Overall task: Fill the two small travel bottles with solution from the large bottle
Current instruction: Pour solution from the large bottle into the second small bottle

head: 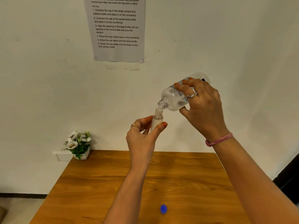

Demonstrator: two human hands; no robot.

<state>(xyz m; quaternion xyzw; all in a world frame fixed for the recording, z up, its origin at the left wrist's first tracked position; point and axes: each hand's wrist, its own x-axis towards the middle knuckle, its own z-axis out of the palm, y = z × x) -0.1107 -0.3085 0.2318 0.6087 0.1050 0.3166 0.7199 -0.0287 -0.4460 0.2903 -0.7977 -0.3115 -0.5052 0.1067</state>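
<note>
- Head view: the right hand (202, 107) is wrapped round the body of the large clear plastic bottle (175, 96), fingers over the top and thumb underneath, and holds it in the air above the far edge of the wooden table (186, 175).
- Just below and to the left of that hand, the left hand (142, 139) pinches the small clear travel bottle (156, 120) between thumb and fingers, also in the air.
- Large bottle: its long axis slants from upper right to lower left, open neck pointing down and left. The mouth sits right over the small bottle's mouth; I cannot tell whether the rims touch.
- Small bottle: its long axis stands close to upright, open neck pointing up; it appears partly filled.
- To pour well, I judge: keep the two mouths lined up, tip the large bottle slowly so the stream stays thin, hold the small bottle steady and upright, and level off before the neck fills.
- Risk: the narrow opening could overflow or be missed, spilling onto the table.
- Below both hands, a small round blue cap (163, 208) lies on the table between the forearms.
- No second travel bottle shows.
</note>
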